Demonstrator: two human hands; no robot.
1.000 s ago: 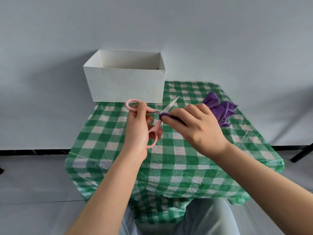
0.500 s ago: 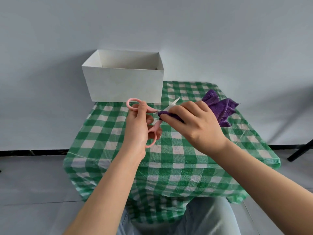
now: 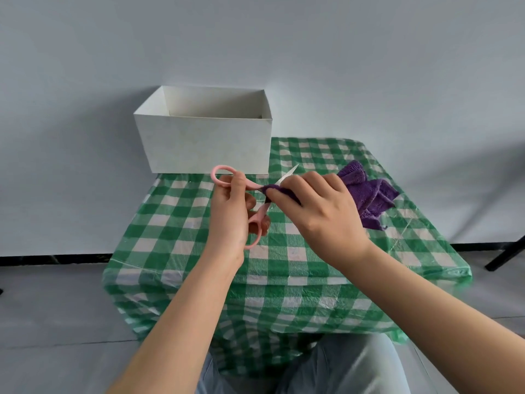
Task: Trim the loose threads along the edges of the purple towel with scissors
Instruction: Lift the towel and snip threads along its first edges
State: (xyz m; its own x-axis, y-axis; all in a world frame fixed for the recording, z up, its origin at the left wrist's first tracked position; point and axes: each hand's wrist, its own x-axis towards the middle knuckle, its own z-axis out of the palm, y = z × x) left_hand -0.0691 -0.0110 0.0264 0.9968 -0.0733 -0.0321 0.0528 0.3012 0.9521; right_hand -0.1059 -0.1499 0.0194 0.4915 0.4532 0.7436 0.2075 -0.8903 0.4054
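The purple towel [image 3: 369, 196] is bunched above the green checked table [image 3: 284, 263], most of it trailing to the right behind my right hand [image 3: 318, 211]. That hand pinches a towel edge at its left tip. My left hand [image 3: 231, 217] grips pink-handled scissors [image 3: 252, 194], thumb through the upper loop, fingers in the lower one. The blades cross the pinched towel edge; one pale blade tip pokes out above my right fingers.
A white open-topped cardboard box [image 3: 204, 143] stands at the table's back left corner. The tablecloth is covered in clear plastic. My knees sit under the near table edge. A black leg of some furniture [image 3: 505, 255] shows on the floor at the right.
The towel's edge has slid slightly further left into the scissor blades. Both hands otherwise keep nearly the same place and grip.
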